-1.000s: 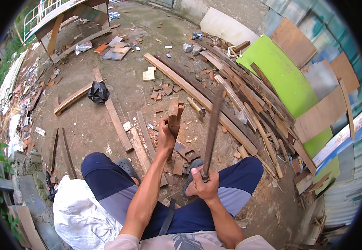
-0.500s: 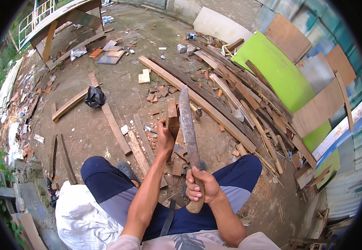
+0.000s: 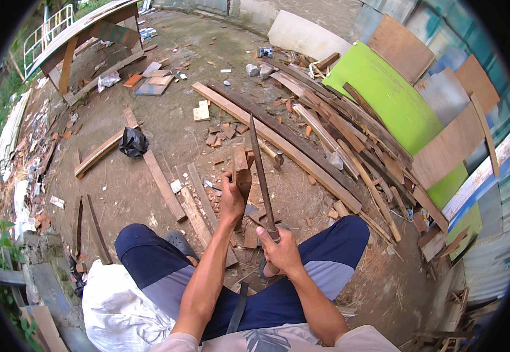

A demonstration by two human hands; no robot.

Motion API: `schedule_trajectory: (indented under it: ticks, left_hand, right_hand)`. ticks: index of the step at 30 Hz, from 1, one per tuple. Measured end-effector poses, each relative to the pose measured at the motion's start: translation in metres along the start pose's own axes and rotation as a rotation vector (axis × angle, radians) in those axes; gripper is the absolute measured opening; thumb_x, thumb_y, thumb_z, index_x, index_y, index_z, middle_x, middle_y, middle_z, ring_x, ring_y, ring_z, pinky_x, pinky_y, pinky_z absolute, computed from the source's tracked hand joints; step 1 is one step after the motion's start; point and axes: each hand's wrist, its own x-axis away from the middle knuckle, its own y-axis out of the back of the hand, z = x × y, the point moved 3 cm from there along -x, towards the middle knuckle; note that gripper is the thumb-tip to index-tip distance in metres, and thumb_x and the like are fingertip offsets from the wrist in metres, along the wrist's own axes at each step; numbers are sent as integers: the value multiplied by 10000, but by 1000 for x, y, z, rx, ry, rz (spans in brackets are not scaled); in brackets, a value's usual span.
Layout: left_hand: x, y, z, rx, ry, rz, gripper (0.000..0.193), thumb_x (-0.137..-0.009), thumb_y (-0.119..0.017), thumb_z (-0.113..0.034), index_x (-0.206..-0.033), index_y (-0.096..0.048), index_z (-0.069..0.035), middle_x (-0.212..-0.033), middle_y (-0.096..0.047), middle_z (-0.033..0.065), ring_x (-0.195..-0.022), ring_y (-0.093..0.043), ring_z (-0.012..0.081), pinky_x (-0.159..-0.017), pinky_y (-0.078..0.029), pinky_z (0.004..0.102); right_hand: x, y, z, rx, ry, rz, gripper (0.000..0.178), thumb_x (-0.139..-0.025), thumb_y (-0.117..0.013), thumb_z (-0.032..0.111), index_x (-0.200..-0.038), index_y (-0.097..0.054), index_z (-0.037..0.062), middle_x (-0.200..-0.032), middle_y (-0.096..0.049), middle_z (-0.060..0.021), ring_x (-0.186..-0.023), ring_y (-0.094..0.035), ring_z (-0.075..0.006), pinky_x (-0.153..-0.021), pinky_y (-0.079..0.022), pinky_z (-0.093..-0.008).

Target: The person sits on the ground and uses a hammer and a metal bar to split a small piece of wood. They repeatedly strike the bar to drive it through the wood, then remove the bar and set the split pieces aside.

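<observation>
My left hand (image 3: 231,199) is wrapped round a reddish-brown wood block (image 3: 242,170), held upright above the ground between my knees. In my right hand (image 3: 280,251) is the handle of a machete (image 3: 261,176). Its long dark blade points away from me, just to the right of the block and apart from it near the tip. The blade is turned nearly edge-on, so it looks narrow. My fingers cover most of the handle. Wood offcuts (image 3: 251,236) lie on the ground below the block.
A hammer (image 3: 278,159) stands beyond the blade, near a long plank (image 3: 278,141). Boards are heaped at right beside a green panel (image 3: 384,94). A black plastic bag (image 3: 133,139) lies at left, a white sack (image 3: 123,308) by my left leg. A wooden structure (image 3: 85,47) stands far left.
My right hand has rolled the machete, so the blade went from showing its broad side to nearly edge-on. The block in my left hand has hardly moved.
</observation>
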Motion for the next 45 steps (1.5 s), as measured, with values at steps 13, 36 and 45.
schedule_trajectory:
  ticks: [13, 36, 45]
  left_hand:
    - [-12, 8, 42, -11, -114, -68, 1105, -818, -242, -939, -1246, -513, 43, -1125, -582, 133, -1090, -545, 230, -989, -416, 367]
    - [-13, 17, -19, -137, -238, -119, 1077, -785, -360, -950, -1174, -492, 46, -1041, -565, 76, -978, -557, 170, -855, -466, 335]
    - [-8, 5, -22, -203, -311, -193, 1036, -771, -356, -966, -1002, -516, 32, -908, -516, 118, -834, -532, 254, -764, -452, 373]
  right_hand:
    - [18, 13, 15, -747, -499, 172, 381, -1007, -642, 406, -871, -498, 81, -623, -502, -7, -442, -489, -110, -407, -415, -269]
    - [17, 11, 53, 35, 148, -13, 425, -953, -709, 403, -922, -667, -19, -580, -601, -74, -508, -598, -169, -516, -453, -333]
    - [24, 16, 41, -664, -483, 410, 406, -1009, -619, 457, -874, -554, 79, -619, -490, -3, -454, -500, -113, -442, -423, -280]
